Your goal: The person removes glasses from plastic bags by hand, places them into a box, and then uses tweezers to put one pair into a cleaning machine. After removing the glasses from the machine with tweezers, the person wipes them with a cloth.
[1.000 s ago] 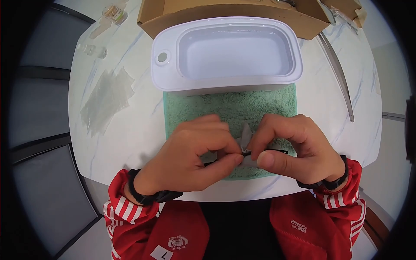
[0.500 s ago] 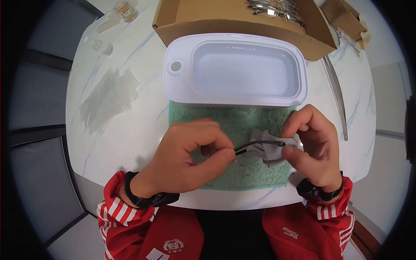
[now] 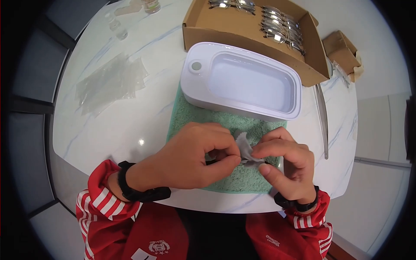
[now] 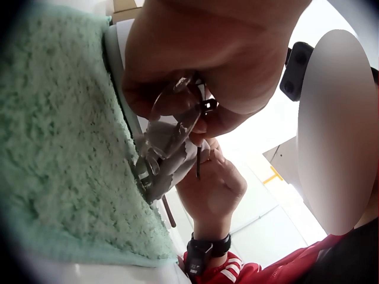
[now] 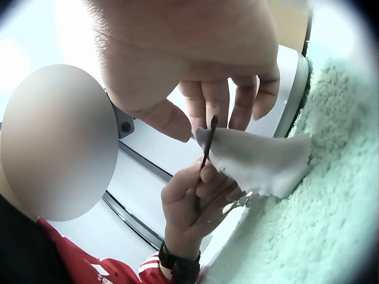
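Above the green towel, the left hand pinches a pair of glasses between thumb and fingers. A clear lens and hinge show beside those fingers in the left wrist view. The right hand holds a grey cloth with thumb and fingers, close to the left fingertips. In the right wrist view the cloth hangs beside a dark temple arm of the glasses. The head view hides most of the frame behind the hands.
A white tub stands on the towel's far part. Behind it, a cardboard box holds several glasses. Clear plastic bags and a small bottle lie left. A long metal strip lies right.
The right hand has moved from the temple arm's end, with the cloth, in toward the left hand. The left hand keeps its pinch on the glasses. The head view has shifted.
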`<state>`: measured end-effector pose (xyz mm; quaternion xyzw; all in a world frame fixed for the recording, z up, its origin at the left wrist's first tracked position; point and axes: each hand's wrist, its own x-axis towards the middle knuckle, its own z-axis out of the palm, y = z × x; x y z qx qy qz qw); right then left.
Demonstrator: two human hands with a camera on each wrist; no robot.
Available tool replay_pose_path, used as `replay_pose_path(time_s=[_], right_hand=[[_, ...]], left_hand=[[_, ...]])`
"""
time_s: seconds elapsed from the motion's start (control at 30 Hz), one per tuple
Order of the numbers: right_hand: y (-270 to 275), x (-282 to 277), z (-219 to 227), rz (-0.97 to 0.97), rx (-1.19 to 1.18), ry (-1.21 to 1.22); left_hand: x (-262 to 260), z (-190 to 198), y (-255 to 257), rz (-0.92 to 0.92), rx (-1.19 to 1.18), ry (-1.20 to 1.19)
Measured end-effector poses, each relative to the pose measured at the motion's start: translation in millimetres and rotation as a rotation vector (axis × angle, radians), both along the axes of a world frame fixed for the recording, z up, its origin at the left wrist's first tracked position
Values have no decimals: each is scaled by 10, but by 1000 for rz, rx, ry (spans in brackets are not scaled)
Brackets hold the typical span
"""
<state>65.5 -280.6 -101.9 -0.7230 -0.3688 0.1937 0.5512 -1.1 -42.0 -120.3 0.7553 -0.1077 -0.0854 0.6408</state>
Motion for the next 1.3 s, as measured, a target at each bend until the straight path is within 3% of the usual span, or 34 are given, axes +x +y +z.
replay_pose_path(time_s=[0.27,0.5,0.57,0.67,0.73,0.83,0.97,1.03,1.17,1.23,1.3], right_hand=[[-37,36,13,125,-32,25],[-168,43,94,-78,10,220],[-182,50,90,-115,17,226],[-177,54,77,-138,-1,151],[-161,54,80,-83,-187,-132],[-102,16,105,-44,-360,-299],[-46,-33,163,24,-405,-405],[-32,-64,148,-8,-310,-658],[32,-200,285,-92,-255,-615],[30,-230,314,-11,-162,-412],[6,-227,356,-115,-124,-342]], left_hand=[[-36,-5,59,-22,0,-48],[-27,96,236,-54,-22,111],[-21,64,275,-77,-132,115],[-37,132,292,-91,-176,114],[-60,209,305,-84,-198,105],[-84,273,338,-70,-247,101],[-145,369,313,-53,-266,90],[-172,436,297,-40,-229,93],[-214,560,231,-14,-194,134],[-220,608,206,-20,-169,115],[-224,665,165,-33,-141,90]])
